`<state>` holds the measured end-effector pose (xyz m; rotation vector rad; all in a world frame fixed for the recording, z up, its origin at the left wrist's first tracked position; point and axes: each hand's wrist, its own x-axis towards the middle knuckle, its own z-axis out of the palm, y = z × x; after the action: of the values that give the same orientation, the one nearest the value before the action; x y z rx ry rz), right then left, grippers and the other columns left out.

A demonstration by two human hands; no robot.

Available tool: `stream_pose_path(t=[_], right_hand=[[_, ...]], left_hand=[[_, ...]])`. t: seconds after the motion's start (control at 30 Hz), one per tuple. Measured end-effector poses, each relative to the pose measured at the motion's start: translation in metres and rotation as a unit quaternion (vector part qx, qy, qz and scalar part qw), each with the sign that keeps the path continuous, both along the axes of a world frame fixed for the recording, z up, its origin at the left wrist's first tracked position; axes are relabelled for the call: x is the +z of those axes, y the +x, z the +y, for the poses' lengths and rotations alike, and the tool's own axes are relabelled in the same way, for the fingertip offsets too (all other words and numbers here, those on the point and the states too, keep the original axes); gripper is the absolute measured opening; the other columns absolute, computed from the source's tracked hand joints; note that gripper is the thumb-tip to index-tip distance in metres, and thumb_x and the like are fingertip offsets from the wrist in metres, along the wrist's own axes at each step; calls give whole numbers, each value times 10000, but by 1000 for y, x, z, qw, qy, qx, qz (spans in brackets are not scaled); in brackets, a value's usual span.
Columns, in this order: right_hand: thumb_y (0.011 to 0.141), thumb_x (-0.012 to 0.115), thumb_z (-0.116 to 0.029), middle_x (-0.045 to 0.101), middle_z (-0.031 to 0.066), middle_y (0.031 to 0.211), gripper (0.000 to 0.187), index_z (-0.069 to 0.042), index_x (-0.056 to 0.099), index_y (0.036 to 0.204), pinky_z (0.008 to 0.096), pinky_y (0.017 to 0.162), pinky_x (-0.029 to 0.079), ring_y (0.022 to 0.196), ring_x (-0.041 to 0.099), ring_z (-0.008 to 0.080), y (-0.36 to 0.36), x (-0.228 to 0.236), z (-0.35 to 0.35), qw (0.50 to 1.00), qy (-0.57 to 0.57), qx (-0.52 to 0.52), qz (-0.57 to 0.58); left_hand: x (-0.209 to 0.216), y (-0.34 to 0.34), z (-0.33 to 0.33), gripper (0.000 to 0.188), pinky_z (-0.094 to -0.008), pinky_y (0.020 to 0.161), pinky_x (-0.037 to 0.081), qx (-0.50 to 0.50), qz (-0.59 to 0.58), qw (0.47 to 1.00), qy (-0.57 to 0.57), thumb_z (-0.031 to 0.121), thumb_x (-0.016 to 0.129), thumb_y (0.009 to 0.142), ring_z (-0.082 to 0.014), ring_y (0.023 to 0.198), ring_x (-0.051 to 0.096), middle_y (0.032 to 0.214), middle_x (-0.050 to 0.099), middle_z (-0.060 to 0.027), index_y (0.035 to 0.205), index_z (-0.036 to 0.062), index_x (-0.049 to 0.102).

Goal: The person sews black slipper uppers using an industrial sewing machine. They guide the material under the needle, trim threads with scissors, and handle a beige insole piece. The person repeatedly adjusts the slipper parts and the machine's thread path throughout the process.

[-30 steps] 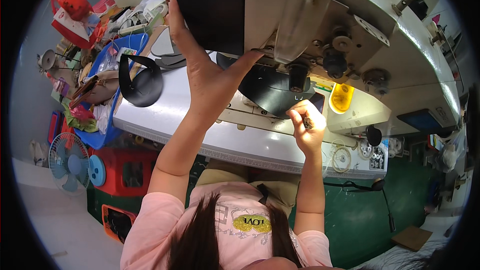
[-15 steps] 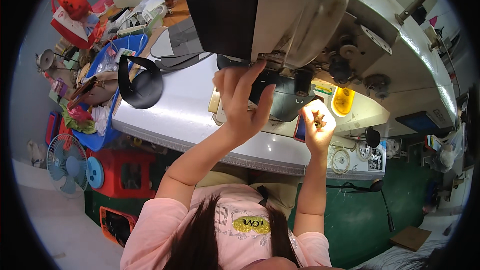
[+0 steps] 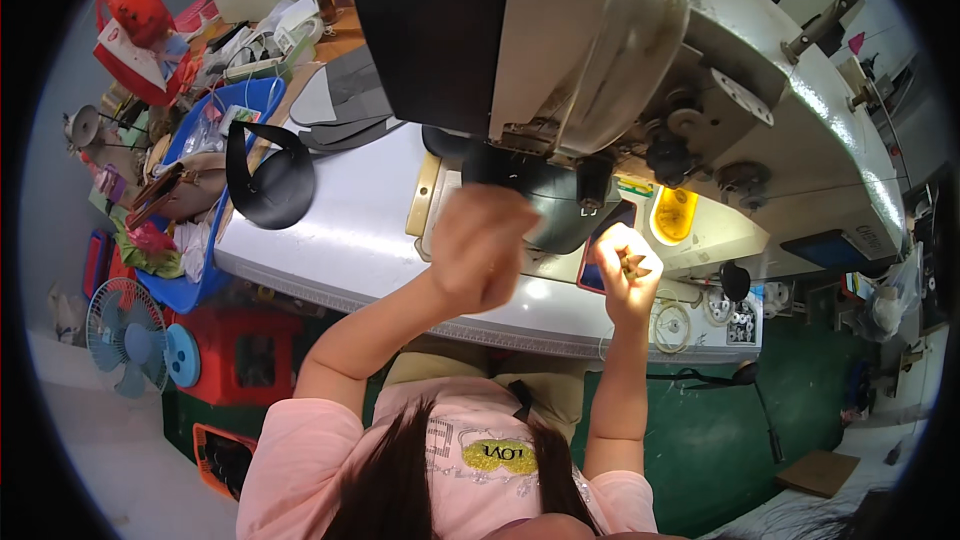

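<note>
A dark, curved piece of sheet material lies on the sewing machine's bed, below the head. My left hand is in front of that piece, smeared by motion, so its fingers cannot be made out. To the right, under the lamp light, my right hand is closed round a small brass-coloured pointed metal tool, mostly hidden in the palm. Beside that hand is a flat, dark, red-edged object, partly covered by it.
Left on the white table are a black looped piece and stacked grey cut pieces. A cluttered blue bin stands farther left. An orange-yellow oval dish and a coil of cord lie at the right.
My left hand has come down from the needle area toward me, its fingers drawn in. My right hand stays near the same spot, still holding the tool. The whole view has shifted slightly.
</note>
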<state>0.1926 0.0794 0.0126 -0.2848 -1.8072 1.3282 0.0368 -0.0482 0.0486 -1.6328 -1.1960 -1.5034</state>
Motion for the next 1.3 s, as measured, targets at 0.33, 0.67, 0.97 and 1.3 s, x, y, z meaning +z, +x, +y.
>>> stream_pose_path(t=[0.33,0.67,0.97,1.3], right_hand=[[801,596,35,544,81,638,113,31,521,716,241,536,428,571,519,132,14,32,-29,982,-28,179,-46],[737,720,-194,589,98,729,283,-30,528,865,306,537,447,602,594,223,13,36,-43,936,207,47,-279],[754,694,-247,552,73,622,280,-52,493,760,335,451,413,527,556,236,-3,44,-51,910,314,-3,-270],[723,747,-109,551,50,663,279,-8,559,902,213,568,431,576,501,104,-6,37,-18,981,106,-22,-158]], left_hand=[[-3,1,-37,206,-363,599,433,-72,129,959,-240,30,605,642,-247,646,517,701,510,-70,844,-1,590],[-15,2,-61,207,-345,607,386,7,-21,960,-278,-14,669,640,-235,623,498,688,508,-56,830,25,598],[-3,1,-57,178,-329,615,357,32,-7,966,-257,-2,679,647,-211,604,496,669,504,-36,800,38,598],[11,-27,-19,129,-304,623,329,185,-43,969,-159,-20,685,677,-178,558,458,605,497,-12,758,50,613]])
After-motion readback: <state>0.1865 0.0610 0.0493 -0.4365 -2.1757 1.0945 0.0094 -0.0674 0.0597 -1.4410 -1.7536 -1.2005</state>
